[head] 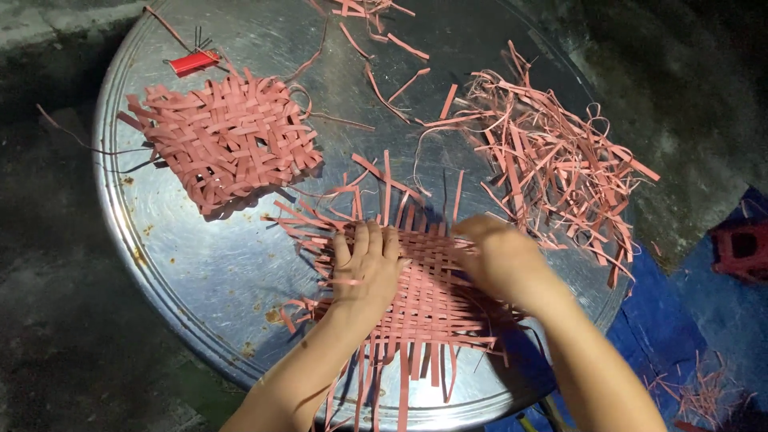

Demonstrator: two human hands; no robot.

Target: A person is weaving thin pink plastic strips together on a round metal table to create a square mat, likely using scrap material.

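Round metal tray (160, 240) | pink woven mat (424, 304), strands toward viewer | left hand (364, 268) flat, right hand (500, 260) pinching strips

Bare tray (184, 240) left; loose strips (552, 160) crowding right.

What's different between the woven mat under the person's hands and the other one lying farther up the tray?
The mat under the hands has long loose strip ends sticking out on all sides; the far mat has short ends and a tighter edge. The left hand presses flat on the near mat and the right hand touches it; the far mat lies untouched. Both are woven of pink strips and rest on the round metal tray.
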